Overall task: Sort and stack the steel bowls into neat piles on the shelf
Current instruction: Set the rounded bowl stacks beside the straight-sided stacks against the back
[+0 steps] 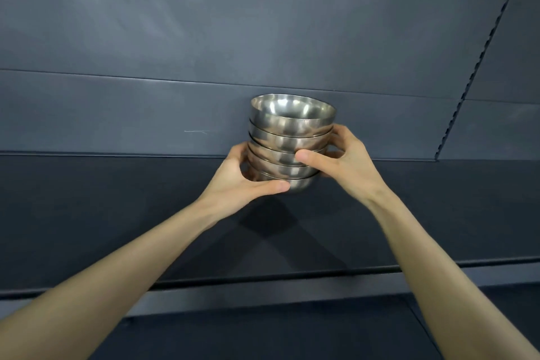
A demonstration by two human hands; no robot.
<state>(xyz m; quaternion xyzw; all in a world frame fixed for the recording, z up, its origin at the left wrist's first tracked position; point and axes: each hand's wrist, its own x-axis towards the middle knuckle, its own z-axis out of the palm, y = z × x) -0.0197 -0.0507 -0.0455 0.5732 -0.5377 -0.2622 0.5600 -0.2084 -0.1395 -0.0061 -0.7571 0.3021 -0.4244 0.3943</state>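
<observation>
A stack of several nested steel bowls (290,137) stands upright at the middle of the dark shelf (117,213), near its back. My left hand (245,181) grips the lower left side of the stack, thumb across the bottom bowl. My right hand (342,161) grips the right side, thumb pressed on the middle bowls and fingers curled behind. Whether the bottom bowl rests on the shelf or hangs just above it, I cannot tell.
The dark back panel (204,38) rises behind the stack. A slotted upright (473,67) runs up at the right. The shelf's front edge (292,278) crosses below my forearms, with another dark surface (263,330) lower down.
</observation>
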